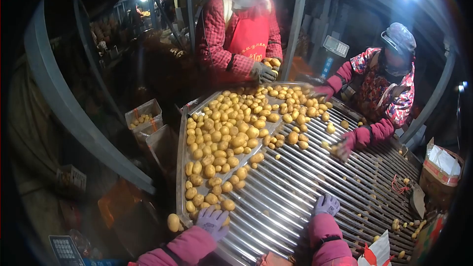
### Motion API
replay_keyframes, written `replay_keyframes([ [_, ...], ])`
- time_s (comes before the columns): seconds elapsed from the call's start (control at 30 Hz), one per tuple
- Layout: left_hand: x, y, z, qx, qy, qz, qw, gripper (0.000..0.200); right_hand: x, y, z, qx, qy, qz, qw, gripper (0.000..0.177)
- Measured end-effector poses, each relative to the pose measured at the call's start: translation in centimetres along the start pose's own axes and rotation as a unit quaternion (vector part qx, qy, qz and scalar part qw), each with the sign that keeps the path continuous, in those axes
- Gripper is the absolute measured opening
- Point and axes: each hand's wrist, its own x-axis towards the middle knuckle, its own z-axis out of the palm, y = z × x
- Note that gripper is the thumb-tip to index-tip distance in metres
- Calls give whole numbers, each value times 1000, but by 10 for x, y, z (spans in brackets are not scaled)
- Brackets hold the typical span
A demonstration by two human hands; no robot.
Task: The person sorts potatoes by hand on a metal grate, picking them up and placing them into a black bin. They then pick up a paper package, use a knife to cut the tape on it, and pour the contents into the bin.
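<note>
Heaped potatoes (221, 138) cover the left part of a metal sorting table, whose steel rollers (276, 192) run across the middle and right. In a lavender glove, my left hand (212, 221) rests with fingers spread at the near end of the heap. A potato (226, 220) shows beside its fingers, partly hidden. Another potato (173, 222) sits just left of it, at the table's edge. My right hand (326, 205), gloved alike, lies over the bare rollers with its fingers apart and nothing visible in them.
Across the table, a person in a red apron (250, 39) holds potatoes in a gloved hand (264, 72). At the right, a co-worker's hand (346, 146) reaches over the rollers, blurred. Crates (144, 113) stand at left, a cardboard box (442, 167) at right. Metal posts (294, 24) rise around.
</note>
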Motion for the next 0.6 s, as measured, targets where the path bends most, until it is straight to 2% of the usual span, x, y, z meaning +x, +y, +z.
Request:
replay_keyframes([
  [0.13, -1, 1, -2, 41, -24, 3, 999, 57, 1, 4, 5, 1, 7, -7, 1000, 29],
  [0.17, -1, 1, -4, 45, -65, -7, 997, 59, 2, 6, 11, 5, 30, -22, 999, 29],
  [0.27, 1, 4, -2, 50, -72, -5, 996, 58, 1, 8, 12, -21, 72, -54, 996, 31],
  [0.37, -1, 3, -8, 51, -87, 0, 995, 58, 4, 15, 16, -42, 43, -43, 997, 33],
  [0.43, 10, 1, -16, 95, -164, 15, 982, 60, 6, 15, 15, -31, 24, -37, 999, 35],
  [0.47, 15, 0, -18, 92, -170, 10, 981, 60, 7, 19, 20, -40, 16, -39, 998, 36],
  [0.53, 26, -5, -21, 124, -236, 51, 963, 61, 9, 26, 30, -38, 24, -41, 998, 36],
  [0.57, 30, -12, -19, 125, -199, 90, 968, 59, 8, 23, 26, -55, 12, -28, 998, 38],
  [0.6, 41, -23, -5, 116, -210, 93, 966, 52, 9, 23, 29, -79, -1, -12, 997, 40],
])
